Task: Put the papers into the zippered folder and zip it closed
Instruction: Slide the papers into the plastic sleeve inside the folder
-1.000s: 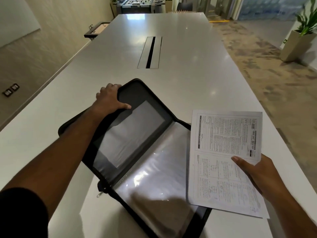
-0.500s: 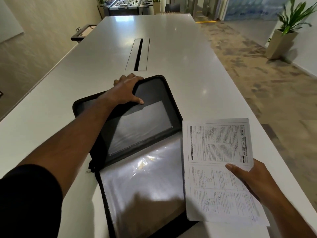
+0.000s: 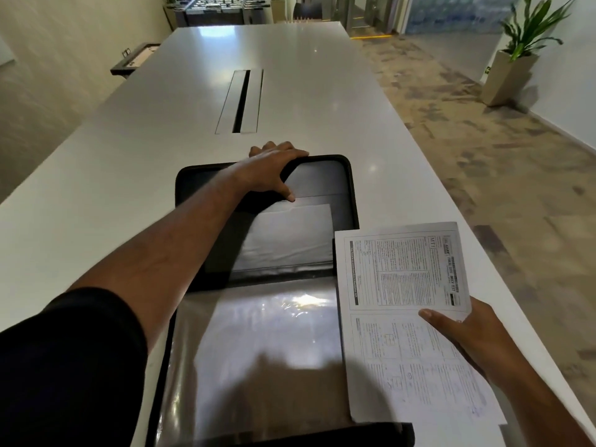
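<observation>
A black zippered folder [image 3: 322, 179] lies wide open on the white table, its spine running left to right. Clear plastic sleeves [image 3: 267, 350] cover the near half; a pale sheet sits in the pocket of the far half. My left hand [image 3: 271, 169] grips the far top edge of the lid, thumb resting on its inner face. My right hand [image 3: 467, 340] holds printed papers [image 3: 403, 295] by their right edge, just right of the folder and overlapping its right side.
The long white table [image 3: 129, 204] has a cable slot [image 3: 240, 101] in the middle beyond the folder. Its right edge runs close to my right hand, with carpet beyond. A potted plant [image 3: 512, 62] stands far right; a foosball table is at the far end.
The folder has turned from a slant to square in front of me, and its lid now lies further back. My left hand stayed on the lid's edge. The papers stayed in my right hand.
</observation>
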